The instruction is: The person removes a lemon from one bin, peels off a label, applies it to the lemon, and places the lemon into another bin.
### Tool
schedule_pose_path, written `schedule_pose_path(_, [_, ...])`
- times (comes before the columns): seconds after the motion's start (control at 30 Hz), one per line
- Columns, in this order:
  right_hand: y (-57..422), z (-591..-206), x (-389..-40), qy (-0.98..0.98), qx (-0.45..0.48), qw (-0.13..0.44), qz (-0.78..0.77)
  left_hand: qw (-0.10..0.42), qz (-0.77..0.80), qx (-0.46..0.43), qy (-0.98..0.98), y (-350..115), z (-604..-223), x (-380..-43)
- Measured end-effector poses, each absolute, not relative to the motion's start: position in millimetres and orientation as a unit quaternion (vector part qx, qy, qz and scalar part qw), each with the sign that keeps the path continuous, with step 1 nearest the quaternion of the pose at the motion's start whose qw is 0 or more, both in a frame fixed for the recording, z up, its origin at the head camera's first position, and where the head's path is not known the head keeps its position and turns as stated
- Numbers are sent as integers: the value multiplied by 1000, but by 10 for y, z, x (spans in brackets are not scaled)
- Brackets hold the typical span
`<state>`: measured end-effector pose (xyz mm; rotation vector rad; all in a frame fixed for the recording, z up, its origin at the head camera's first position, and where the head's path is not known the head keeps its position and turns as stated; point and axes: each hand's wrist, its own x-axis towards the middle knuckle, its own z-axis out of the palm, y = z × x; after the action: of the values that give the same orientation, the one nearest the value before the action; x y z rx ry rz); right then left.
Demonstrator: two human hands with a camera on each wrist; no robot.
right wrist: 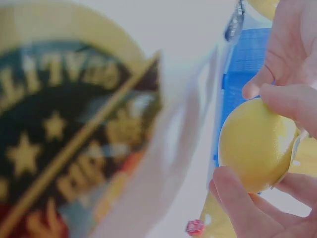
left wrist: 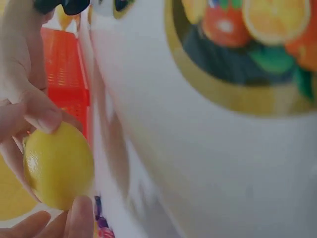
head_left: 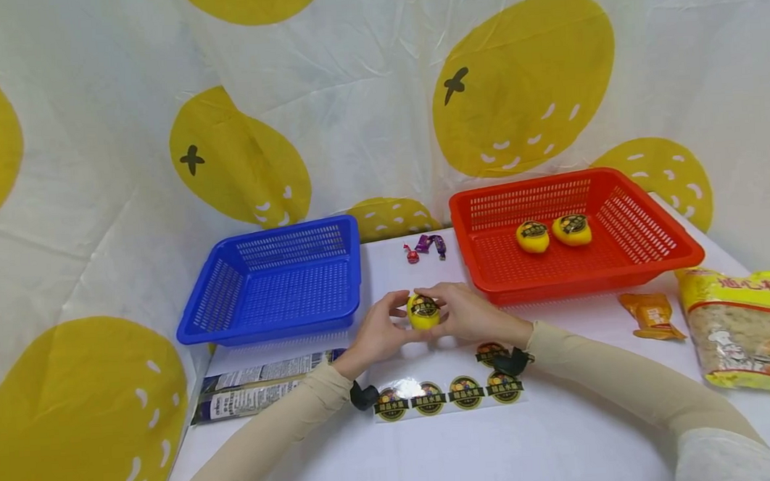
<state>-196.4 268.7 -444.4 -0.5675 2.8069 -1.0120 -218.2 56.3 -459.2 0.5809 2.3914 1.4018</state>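
A yellow lemon [head_left: 422, 323] with a black-and-gold label [head_left: 425, 306] on its side is held up between both hands, above the white table. From the left, my left hand [head_left: 381, 331] grips it with thumb and fingers. My right hand [head_left: 469, 313] pinches it from the other side, thumb low and fingers near the top. Both wrist views show bare yellow peel on the lemon [left wrist: 59, 166]; a label edge lifts slightly in the right wrist view. Below the hands lies a clear sheet of round labels [head_left: 429, 399], partly covered by the right wrist.
At the back left stands a blue basket [head_left: 272, 333]. A red basket [head_left: 583, 282] at the back right holds two labelled lemons [head_left: 572, 231]. Small wrapped candies [head_left: 412, 254], long dark packets [head_left: 249, 400], an orange packet [head_left: 653, 316] and a pasta bag [head_left: 745, 330] lie around.
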Motion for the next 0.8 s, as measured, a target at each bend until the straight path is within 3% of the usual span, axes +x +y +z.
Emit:
schedule_pose_path(0.63, [3014,-3821,-1275,926,-157,37,-341,122,529,220,811,632,-4289,-2120])
schedule_pose_path(0.8, [3278,-3624,-1172,943,-138,-7,-303,127,515,228,816,761,-4281,-2140])
